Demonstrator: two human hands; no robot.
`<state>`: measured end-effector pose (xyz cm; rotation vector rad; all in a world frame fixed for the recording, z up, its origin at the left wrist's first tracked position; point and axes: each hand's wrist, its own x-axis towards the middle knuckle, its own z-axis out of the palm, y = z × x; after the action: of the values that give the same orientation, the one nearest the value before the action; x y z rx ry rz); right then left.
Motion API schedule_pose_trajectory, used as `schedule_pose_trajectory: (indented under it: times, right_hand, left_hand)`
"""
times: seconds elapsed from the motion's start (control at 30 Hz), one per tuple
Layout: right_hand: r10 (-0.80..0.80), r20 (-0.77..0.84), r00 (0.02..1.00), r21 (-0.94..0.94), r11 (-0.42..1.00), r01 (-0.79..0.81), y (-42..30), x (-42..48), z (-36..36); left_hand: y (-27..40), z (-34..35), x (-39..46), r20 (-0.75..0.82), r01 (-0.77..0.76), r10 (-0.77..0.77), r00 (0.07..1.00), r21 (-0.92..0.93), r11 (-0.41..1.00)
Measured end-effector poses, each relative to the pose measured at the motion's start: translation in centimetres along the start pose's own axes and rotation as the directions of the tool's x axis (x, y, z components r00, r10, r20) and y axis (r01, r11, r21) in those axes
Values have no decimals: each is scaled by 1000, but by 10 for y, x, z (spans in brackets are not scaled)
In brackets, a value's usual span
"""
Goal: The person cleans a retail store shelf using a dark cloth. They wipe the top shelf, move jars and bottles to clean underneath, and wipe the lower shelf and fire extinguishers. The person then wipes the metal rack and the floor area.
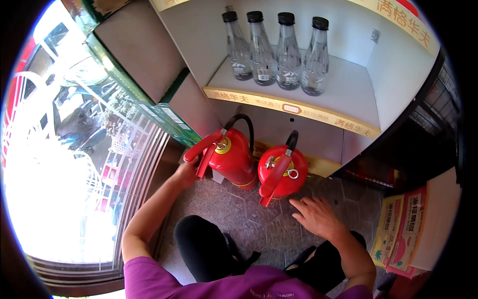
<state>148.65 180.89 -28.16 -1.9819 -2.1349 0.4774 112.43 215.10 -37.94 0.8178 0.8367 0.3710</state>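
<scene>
Two red fire extinguishers stand on the floor below a shelf unit. At the handle end of the left fire extinguisher (234, 159) is my left hand (187, 173), its fingers around the lever end and partly hidden behind it. This extinguisher looks tilted, with its black hose curving over the far side. The right fire extinguisher (298, 160) has a metal pull ring, a gauge and a black hose at its top. My right hand (313, 215) hovers just to the near right of it, holding nothing, fingers loosely spread and apart from the cylinder.
Several clear bottles with black caps (287, 56) stand on the shelf (347, 78). Stacked cartons (138, 48) and a bright window (74, 168) flank the left. Printed cardboard boxes (405, 228) lie at right, beside a dark rack (422, 138). Tiled floor (257, 220) stretches before my knees.
</scene>
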Motion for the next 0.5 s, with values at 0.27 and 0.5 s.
schedule_pose_trajectory:
  times: [0.27,0.5]
  right_hand:
    - [-45,-18,999,-15,999,45,2,10,2]
    - [-57,-28,998,12,998,58,14,15,-2]
  left_hand:
    - [65,40,16,44,-254,268,962,-202,946]
    - [7,75,-28,-333,-514,408,850,-356,780]
